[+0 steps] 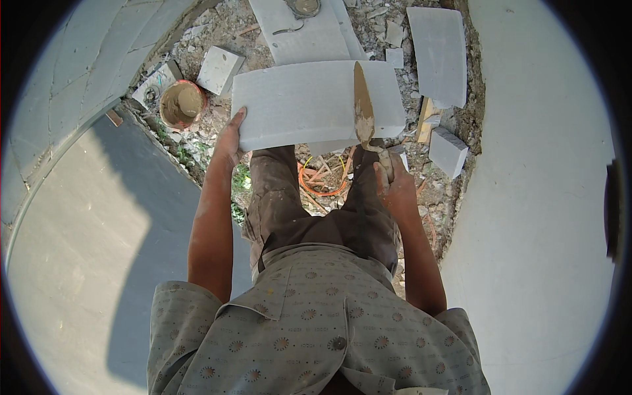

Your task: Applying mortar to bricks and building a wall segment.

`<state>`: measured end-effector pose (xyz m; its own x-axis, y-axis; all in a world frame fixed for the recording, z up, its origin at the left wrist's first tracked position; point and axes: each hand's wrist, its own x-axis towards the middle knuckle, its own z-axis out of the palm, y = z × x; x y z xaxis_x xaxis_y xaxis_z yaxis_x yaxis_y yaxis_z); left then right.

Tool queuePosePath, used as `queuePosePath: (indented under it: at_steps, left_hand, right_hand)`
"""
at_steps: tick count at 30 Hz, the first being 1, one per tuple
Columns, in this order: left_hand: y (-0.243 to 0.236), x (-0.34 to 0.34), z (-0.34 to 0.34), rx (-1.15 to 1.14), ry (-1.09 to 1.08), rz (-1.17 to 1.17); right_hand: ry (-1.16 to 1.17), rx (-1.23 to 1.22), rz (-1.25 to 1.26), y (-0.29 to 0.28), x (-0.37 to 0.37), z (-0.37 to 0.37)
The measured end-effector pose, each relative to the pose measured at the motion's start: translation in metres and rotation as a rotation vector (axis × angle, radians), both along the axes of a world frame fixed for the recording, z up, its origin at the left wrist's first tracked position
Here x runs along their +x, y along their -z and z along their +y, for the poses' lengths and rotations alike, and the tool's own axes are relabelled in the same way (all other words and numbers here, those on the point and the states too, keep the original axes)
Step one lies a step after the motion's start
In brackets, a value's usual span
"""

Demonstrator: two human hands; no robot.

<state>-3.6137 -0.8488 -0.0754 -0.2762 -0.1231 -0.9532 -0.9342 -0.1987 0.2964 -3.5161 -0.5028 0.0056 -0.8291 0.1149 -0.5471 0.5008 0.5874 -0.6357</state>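
A long, pale building block (296,102) lies crosswise in front of my knees. My left hand (230,137) is closed on its left end, the thumb against the near edge and the other fingers mostly hidden. My right hand (396,187) grips the handle of a pointed trowel (363,105). Its mortar-smeared blade points away from me, over the right part of the block. Beyond the block's left end stands a reddish bucket (182,105) with grey-brown mortar inside.
More pale blocks lie around: a large one (438,56) at the far right, a smaller one (449,151) by the right wall, another (220,70) near the bucket. Slabs (306,39) lie ahead. Rubble and an orange hoop (322,192) cover the ground. Walls (526,217) flank both sides.
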Motion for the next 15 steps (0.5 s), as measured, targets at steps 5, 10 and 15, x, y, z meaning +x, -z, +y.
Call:
queuePosePath:
  at_steps: [5, 10, 15]
  left_hand:
    - [-0.001, -0.006, -0.001, -0.032, 0.037, -0.034]
    - [0.006, 0.001, -0.012, 0.03, 0.1, -0.031]
    - [0.011, -0.045, -0.01, 0.095, 0.244, -0.187]
  right_hand:
    - [-0.021, 0.144, -0.125, 0.004, -0.018, -0.011]
    - [0.027, 0.088, 0.008, 0.057, -0.053, 0.009]
    - [0.54, -0.102, -0.384, 0.093, -0.111, 0.049]
